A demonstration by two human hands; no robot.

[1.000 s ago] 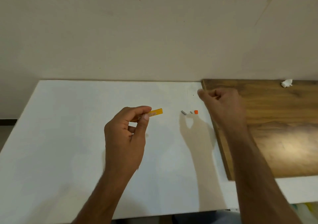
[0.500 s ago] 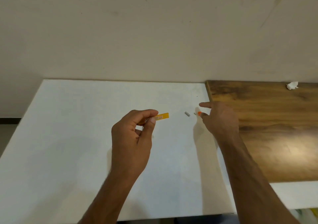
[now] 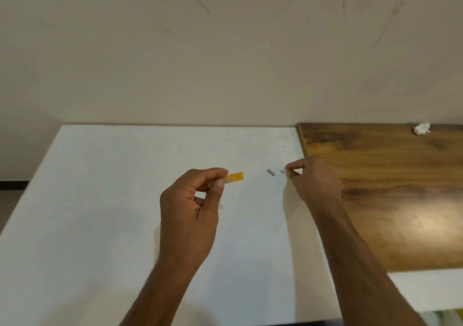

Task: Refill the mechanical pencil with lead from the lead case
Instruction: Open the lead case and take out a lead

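The left hand (image 3: 188, 210) holds the yellow lead case (image 3: 231, 177) above the white worktop (image 3: 105, 200), thumb and fingers clamped on its near end. The right hand (image 3: 317, 181) is low at the worktop, beside the wooden board (image 3: 390, 187). Its fingertips (image 3: 289, 169) are pinched together; whether they hold something I cannot tell. A small metal tube (image 3: 270, 172) and a tiny pale piece (image 3: 282, 171) lie just left of them.

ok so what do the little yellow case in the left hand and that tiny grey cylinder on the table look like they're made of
The yellow case, pinched in the left hand, looks like glossy plastic: even bright colour, straight edges, printed label. The grey cylinder on the white table looks like bare metal, judging by its silvery sheen, though it is too small to be sure.
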